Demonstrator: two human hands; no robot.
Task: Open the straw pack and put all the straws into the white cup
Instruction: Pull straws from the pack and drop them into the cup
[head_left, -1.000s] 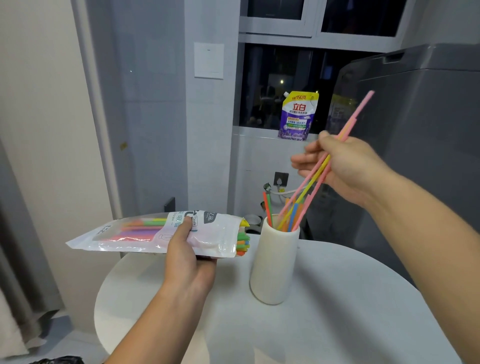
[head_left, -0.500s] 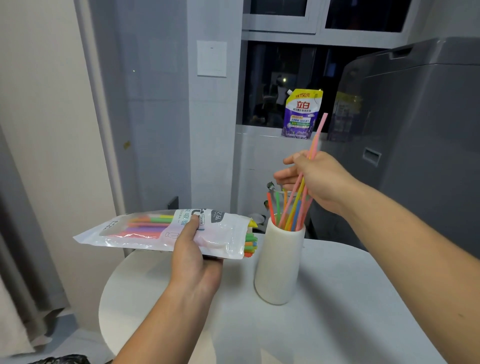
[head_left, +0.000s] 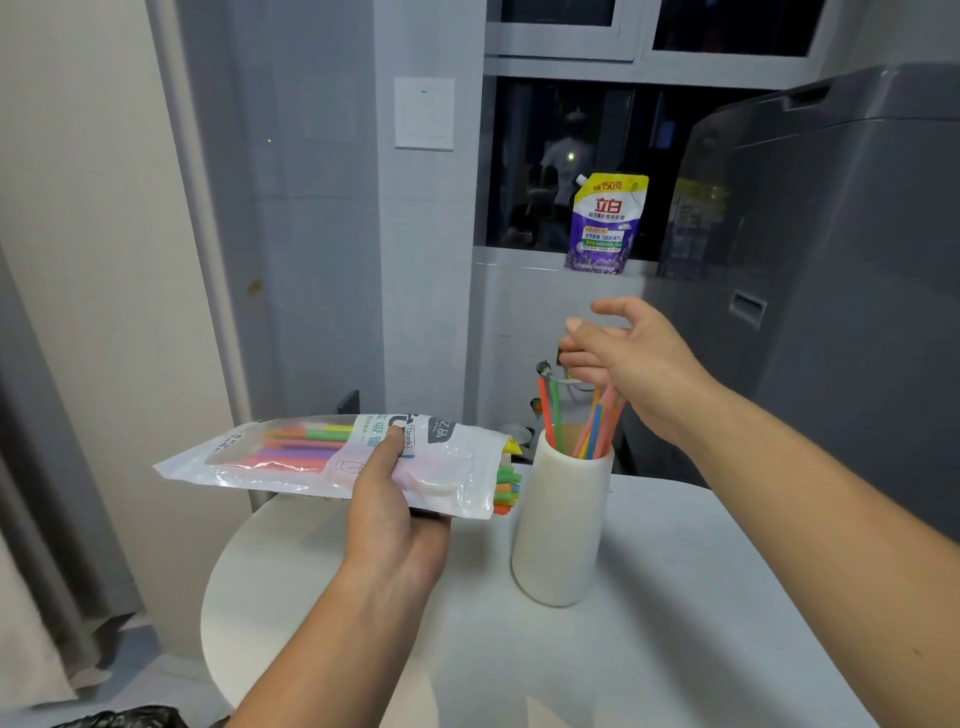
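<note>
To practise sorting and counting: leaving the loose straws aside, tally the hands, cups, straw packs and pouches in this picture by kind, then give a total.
Hands: 2 (left hand, right hand)
White cup: 1
Straw pack: 1
Purple pouch: 1
Total: 5

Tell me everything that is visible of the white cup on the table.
The white cup is tall, matte, ceramic-looking, wider toward its base. It stands upright on the white table, close beside the open end of the straw pack. Several coloured straws lean inside it and rise above its rim. The right hand is open over the straw tops; no hand grips it.
</note>
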